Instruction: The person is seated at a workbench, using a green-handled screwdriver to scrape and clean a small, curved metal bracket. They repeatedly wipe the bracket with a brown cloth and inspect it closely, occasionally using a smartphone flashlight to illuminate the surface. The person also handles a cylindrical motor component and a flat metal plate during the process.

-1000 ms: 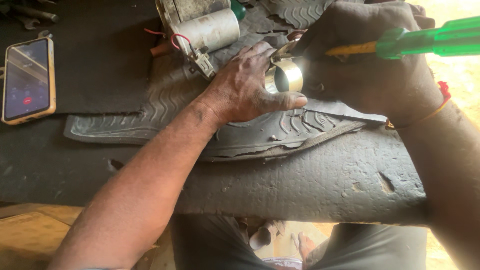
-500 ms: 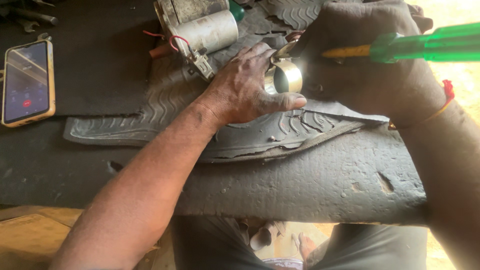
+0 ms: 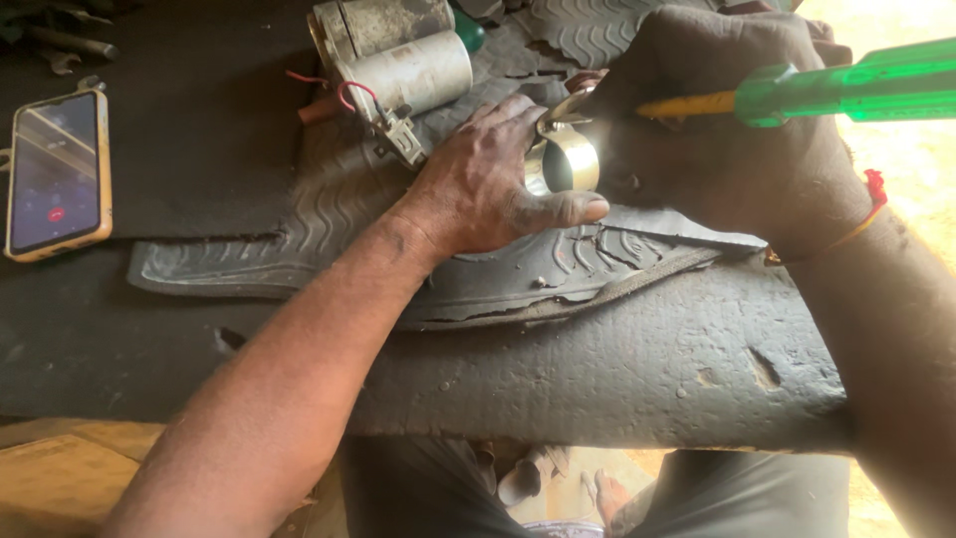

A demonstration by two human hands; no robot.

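Left hand (image 3: 488, 184) is gripping metal ring (image 3: 570, 159) w/ thumb and fingers, upper centre of frame, on rubber mat (image 3: 299, 239). Right hand (image 3: 727, 130) is closed around green-handled screwdriver (image 3: 846, 92), upper right, tip hidden near ring. Phone (image 3: 57, 171) is lying upper left.

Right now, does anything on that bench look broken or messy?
Yes. The grey bench padding has gouges and small holes near its front edge, and the ribbed rubber mat under the left hand is ragged, its torn edge curling up. The phone lies flat, apparently undamaged.
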